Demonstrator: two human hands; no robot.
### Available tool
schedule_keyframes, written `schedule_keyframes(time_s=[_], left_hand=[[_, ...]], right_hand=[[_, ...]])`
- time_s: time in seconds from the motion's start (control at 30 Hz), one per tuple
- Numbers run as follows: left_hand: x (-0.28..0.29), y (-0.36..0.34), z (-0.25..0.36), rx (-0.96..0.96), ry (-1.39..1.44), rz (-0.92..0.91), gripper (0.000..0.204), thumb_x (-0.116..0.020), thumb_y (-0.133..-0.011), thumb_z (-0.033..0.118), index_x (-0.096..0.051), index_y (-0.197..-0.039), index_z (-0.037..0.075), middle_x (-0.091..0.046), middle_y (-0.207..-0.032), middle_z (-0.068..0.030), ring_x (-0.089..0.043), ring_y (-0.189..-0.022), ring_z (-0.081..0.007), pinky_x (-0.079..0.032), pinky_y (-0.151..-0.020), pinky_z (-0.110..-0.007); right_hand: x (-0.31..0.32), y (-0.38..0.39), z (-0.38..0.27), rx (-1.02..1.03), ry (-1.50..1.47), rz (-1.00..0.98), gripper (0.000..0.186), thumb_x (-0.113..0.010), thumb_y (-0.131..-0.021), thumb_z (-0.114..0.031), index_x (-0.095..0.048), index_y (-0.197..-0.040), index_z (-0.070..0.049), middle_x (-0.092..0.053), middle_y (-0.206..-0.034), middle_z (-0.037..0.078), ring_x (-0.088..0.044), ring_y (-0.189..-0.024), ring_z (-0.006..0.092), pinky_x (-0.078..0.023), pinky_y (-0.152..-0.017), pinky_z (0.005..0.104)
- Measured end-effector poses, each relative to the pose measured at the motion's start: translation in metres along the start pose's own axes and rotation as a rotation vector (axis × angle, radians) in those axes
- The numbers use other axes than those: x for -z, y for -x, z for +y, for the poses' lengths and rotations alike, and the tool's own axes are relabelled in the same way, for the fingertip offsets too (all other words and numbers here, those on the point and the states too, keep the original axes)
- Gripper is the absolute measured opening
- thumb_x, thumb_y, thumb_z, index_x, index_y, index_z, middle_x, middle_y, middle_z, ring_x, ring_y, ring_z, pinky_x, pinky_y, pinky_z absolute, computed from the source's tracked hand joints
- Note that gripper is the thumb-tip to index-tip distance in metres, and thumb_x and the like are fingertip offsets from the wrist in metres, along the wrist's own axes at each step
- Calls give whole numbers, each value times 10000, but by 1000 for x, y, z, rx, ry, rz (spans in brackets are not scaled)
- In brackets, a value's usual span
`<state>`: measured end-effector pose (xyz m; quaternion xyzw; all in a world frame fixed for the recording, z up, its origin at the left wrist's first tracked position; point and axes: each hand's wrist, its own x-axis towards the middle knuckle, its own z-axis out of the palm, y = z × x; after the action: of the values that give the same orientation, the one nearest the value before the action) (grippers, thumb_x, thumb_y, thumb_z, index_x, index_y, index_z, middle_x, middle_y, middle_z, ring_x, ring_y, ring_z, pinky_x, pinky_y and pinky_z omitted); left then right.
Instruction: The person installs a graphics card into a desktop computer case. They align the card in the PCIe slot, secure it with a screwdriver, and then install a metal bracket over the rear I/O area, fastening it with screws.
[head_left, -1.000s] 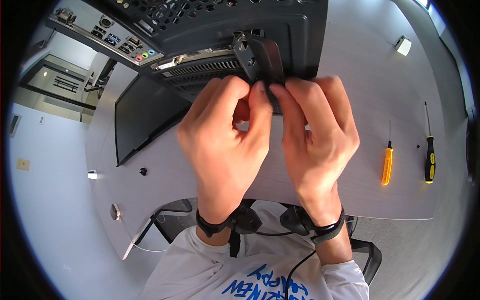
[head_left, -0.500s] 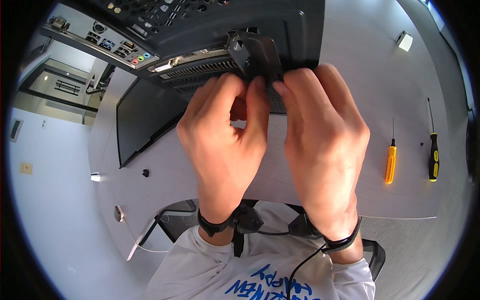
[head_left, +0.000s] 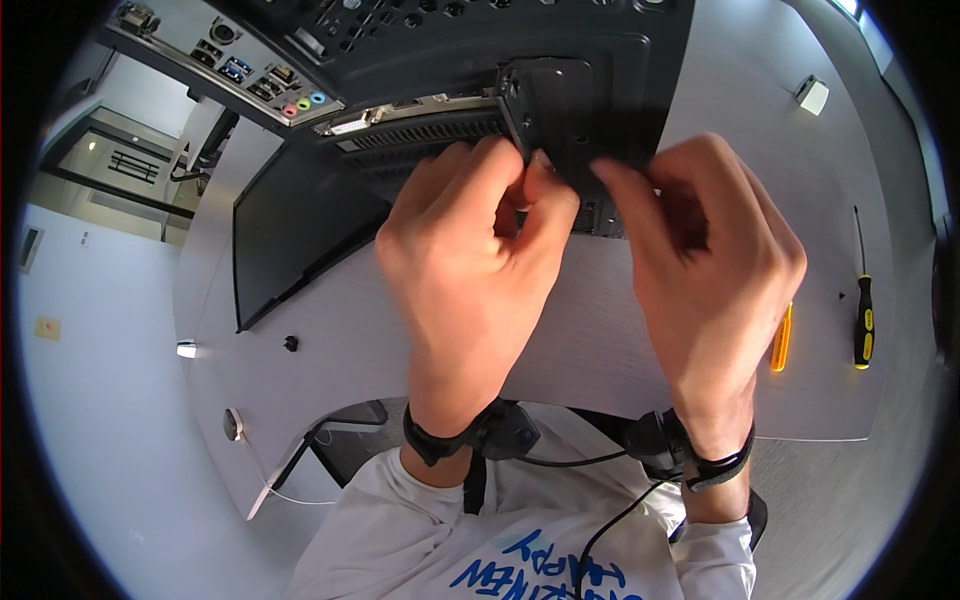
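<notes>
A black computer case [head_left: 610,60] stands in front of me with its rear ports and slots showing. At its slot area sits a black metal bracket plate [head_left: 555,95], turned partly outward. My left hand [head_left: 470,240] pinches the lower edge of this plate between thumb and fingers; the fingertips are partly hidden. My right hand [head_left: 715,250] hovers just right of the plate, apart from it. Its fingers are curled, the thumb is held away from them, and nothing shows between them. The thumb tip is slightly blurred.
A yellow-handled screwdriver [head_left: 782,345], partly behind my right hand, and a black-and-yellow screwdriver [head_left: 864,320] lie on the right of the table. A tiny dark screw [head_left: 841,295] is near them. A dark monitor [head_left: 290,220] lies left; a small black piece [head_left: 291,343] sits nearer.
My right hand has come off the bracket plate and moved right, its thumb parting from the fingers. The plate has swung to show more of its face. My left hand has shifted slightly right.
</notes>
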<state>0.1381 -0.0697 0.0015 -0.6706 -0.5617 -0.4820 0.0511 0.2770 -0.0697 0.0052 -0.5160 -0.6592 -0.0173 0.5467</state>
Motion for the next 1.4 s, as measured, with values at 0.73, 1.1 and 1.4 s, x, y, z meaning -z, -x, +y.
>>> schedule_keyframes(time_s=[0.73,1.1,1.4], left_hand=[[-5,0,-4,-37,77,29,259,-728,-865,37,-523,-712,-6,-446,-579,-5,-381,-548,-96,-309,-479,-288],[-4,7,0,128,56,-89,304,-745,-925,169,-567,-717,37,-510,-537,-78,-474,-422,-214,-353,-433,-353],[-5,8,2,97,43,-101,230,-682,-964,139,-583,-779,45,-570,-620,-112,-527,-483,-289,-379,-456,-382]], right_hand=[[-18,5,10,-87,-121,-8,282,-812,-820,-95,-581,-965,-23,-605,-845,57,-544,-532,117,-428,-490,272],[-26,7,8,-102,-181,-21,277,-777,-867,-109,-544,-969,0,-513,-825,68,-479,-552,146,-408,-505,287],[-25,4,9,-122,-205,-58,315,-786,-867,-128,-510,-953,-3,-460,-762,68,-413,-582,169,-379,-534,314]])
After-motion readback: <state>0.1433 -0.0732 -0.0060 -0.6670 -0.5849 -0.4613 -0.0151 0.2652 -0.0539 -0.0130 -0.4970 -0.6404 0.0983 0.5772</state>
